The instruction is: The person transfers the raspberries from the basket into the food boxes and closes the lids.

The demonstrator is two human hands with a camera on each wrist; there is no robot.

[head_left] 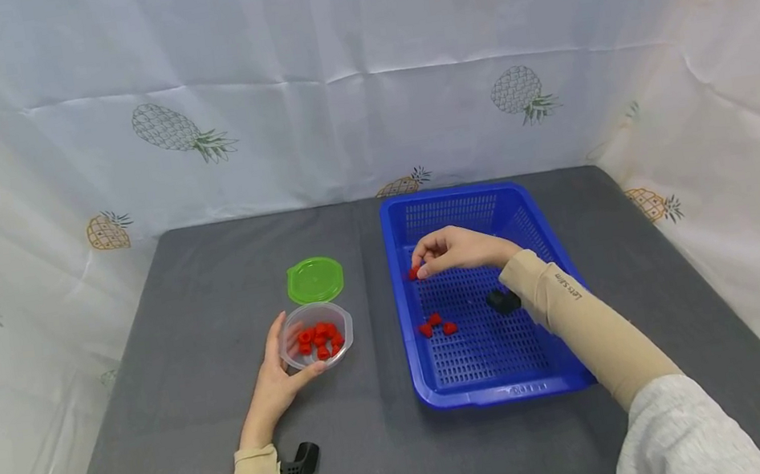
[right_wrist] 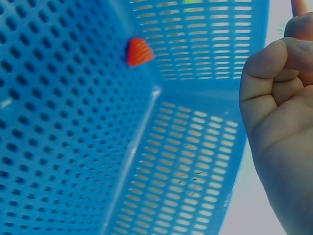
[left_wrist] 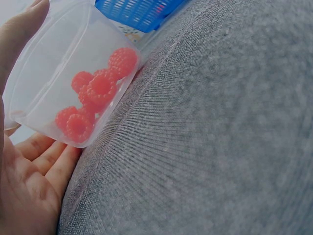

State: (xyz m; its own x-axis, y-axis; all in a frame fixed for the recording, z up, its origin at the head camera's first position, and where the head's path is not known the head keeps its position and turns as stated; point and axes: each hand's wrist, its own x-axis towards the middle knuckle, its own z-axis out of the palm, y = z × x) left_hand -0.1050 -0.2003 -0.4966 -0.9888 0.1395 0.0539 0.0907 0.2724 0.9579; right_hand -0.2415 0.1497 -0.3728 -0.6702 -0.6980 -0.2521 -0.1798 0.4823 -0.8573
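My left hand [head_left: 277,385] holds a clear plastic tub [head_left: 344,319], its thumb on the near side and its fingers around the left side. Several red raspberries [head_left: 319,336] lie in the tub; the left wrist view shows them through its wall. Over the far left part of a blue basket [head_left: 424,381], my right hand [head_left: 458,249] reaches down with bent fingers. A single raspberry [right_wrist: 139,51] sits on the basket floor against the left wall, close below its fingertips in the head view. Nothing shows between thumb and fingers in the right wrist view.
Nearer in the basket lies a group of raspberries [head_left: 435,319]. A green lid [head_left: 316,280] rests flat just beyond the tub on the grey tabletop [head_left: 213,293]. Black wrist-worn pieces show at both sleeves, the left one [head_left: 300,463] by the table surface. Pineapple-print curtains [head_left: 336,130] surround the table.
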